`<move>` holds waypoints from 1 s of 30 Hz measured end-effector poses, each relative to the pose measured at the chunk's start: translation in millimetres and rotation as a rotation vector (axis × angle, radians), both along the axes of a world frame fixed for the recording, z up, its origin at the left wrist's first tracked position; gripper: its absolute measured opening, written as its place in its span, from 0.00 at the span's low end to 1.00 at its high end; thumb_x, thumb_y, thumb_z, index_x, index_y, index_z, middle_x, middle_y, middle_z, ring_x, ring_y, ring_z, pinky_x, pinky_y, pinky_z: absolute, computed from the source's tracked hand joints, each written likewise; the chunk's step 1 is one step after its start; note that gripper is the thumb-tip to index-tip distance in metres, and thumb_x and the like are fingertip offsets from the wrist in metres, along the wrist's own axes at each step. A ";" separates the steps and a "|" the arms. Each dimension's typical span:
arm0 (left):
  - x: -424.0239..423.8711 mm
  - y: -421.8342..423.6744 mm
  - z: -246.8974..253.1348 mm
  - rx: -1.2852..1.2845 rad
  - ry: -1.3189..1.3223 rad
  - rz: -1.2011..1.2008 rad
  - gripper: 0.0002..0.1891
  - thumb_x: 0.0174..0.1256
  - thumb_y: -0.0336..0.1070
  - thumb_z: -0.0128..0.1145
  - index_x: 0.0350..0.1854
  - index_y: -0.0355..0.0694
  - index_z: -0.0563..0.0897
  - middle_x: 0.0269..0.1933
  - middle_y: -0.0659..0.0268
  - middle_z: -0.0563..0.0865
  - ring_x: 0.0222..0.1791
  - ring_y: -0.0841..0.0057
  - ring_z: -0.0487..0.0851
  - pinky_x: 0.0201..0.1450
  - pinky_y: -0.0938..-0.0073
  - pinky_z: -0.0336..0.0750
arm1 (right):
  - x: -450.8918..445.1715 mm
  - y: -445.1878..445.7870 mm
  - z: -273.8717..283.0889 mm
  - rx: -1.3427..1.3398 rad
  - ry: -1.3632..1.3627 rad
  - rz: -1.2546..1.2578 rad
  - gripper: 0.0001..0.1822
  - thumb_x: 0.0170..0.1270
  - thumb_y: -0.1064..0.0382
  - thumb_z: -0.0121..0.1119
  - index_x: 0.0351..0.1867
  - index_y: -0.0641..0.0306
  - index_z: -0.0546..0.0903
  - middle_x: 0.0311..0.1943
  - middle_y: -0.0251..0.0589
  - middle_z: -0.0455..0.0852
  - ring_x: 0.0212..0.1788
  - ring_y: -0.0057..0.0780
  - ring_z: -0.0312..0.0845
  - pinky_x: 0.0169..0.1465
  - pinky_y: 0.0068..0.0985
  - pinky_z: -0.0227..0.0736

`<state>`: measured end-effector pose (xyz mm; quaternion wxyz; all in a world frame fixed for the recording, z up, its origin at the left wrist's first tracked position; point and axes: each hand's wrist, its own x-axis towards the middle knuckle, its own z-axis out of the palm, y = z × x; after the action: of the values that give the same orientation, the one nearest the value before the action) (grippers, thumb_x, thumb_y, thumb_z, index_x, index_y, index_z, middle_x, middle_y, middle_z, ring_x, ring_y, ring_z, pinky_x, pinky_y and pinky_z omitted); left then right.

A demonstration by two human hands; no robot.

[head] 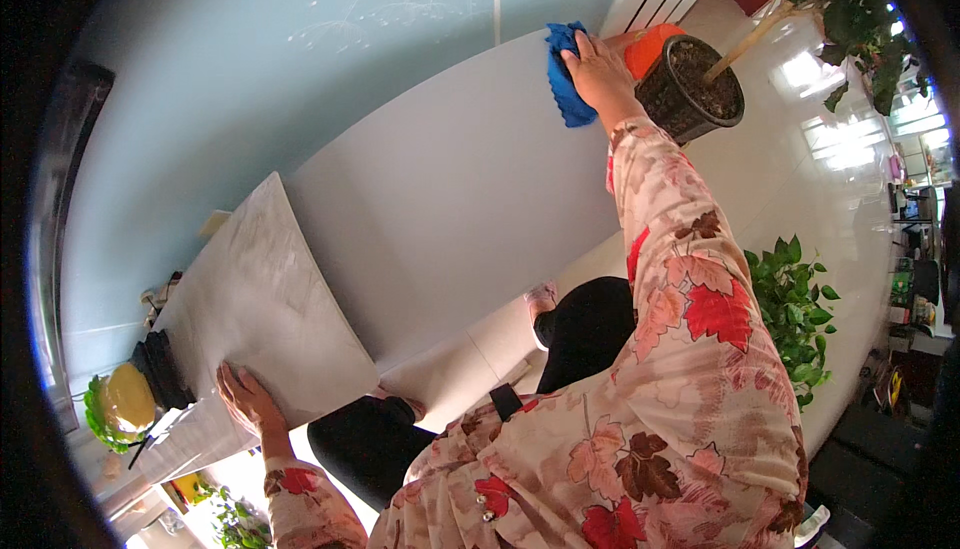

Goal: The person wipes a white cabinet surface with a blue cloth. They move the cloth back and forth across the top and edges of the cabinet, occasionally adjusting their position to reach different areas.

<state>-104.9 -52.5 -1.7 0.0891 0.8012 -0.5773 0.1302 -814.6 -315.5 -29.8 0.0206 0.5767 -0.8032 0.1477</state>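
At the far end of a long light-grey surface, my right hand lies on a blue cloth, its fingers spread over the cloth's right side. The cloth is crumpled and reaches the surface's edge. My left hand rests flat on the near edge of a raised grey-marbled panel, fingers apart and holding nothing. That panel stands higher than the light-grey surface and overlaps its left end. Both sleeves carry a leaf print.
A black plant pot stands beside my right wrist, with an orange object behind it. A leafy green plant is right of my arm. A pale blue wall borders the surface; dark items sit at the left.
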 end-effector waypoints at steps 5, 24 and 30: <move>-14.7 -2.3 8.2 0.014 -0.006 0.062 0.25 0.76 0.48 0.44 0.66 0.37 0.74 0.68 0.53 0.74 0.68 0.56 0.70 0.72 0.59 0.63 | -16.8 64.1 3.0 0.016 -0.044 0.061 0.32 0.74 0.40 0.41 0.73 0.51 0.63 0.71 0.44 0.68 0.71 0.49 0.63 0.72 0.41 0.59; -30.7 -8.0 13.1 0.040 0.002 0.133 0.27 0.74 0.52 0.44 0.67 0.41 0.73 0.70 0.62 0.73 0.71 0.64 0.67 0.72 0.59 0.60 | -71.5 216.6 -24.1 -0.243 -0.438 -0.363 0.32 0.75 0.43 0.43 0.67 0.69 0.70 0.61 0.61 0.77 0.65 0.55 0.71 0.69 0.45 0.62; -35.1 -5.6 17.8 0.024 0.006 0.181 0.27 0.74 0.52 0.44 0.68 0.43 0.73 0.71 0.62 0.73 0.73 0.66 0.65 0.73 0.59 0.58 | 97.0 220.3 -51.4 -0.392 -0.010 -0.269 0.26 0.75 0.53 0.49 0.67 0.66 0.71 0.68 0.64 0.67 0.74 0.58 0.55 0.77 0.47 0.48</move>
<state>-140.0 -58.0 16.1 0.0690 0.8514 -0.5039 0.1283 -717.6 -95.2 -81.2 0.1477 0.4487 -0.8288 0.2997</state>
